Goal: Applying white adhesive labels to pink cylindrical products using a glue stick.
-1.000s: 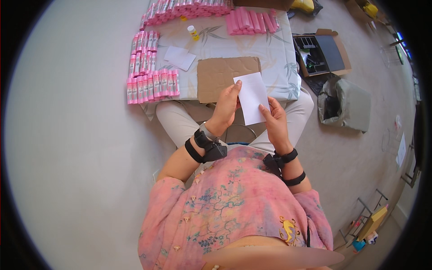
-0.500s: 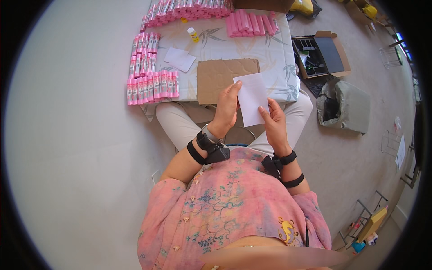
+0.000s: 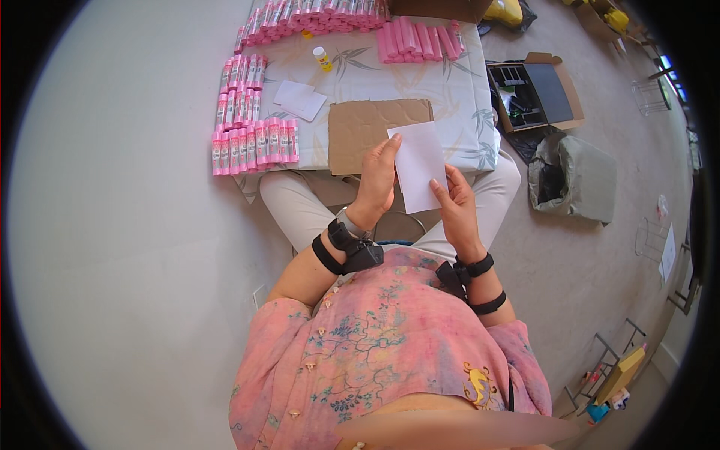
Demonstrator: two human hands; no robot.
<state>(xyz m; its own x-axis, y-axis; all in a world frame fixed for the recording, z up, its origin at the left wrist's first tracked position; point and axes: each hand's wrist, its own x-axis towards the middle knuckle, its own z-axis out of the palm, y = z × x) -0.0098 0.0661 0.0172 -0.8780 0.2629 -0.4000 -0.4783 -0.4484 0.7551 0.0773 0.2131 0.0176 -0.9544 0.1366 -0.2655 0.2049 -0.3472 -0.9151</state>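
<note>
Holding a white sheet of paper (image 3: 418, 166) between us, we have our left hand (image 3: 377, 180) closed on its left edge, fingertips up near the top corner, and our right hand (image 3: 454, 210) pinching its lower right edge with the thumb on the face of the sheet. The paper stands above our lap, just in front of the near edge of the low table (image 3: 465, 105), and its top overlaps a flat piece of brown cardboard (image 3: 364, 131) lying on the leaf-patterned cloth. Both wrists carry black bands. Left of the cardboard lie two small white slips (image 3: 300, 99), and beyond them a small yellow-capped bottle (image 3: 322, 58). Rows of pink tubes (image 3: 253, 142) line the left side of the table, with more pink tubes (image 3: 417, 39) along the far edge. On the floor to our right sit an open cardboard box (image 3: 536, 90) and a grey-green bag (image 3: 574, 178).
</note>
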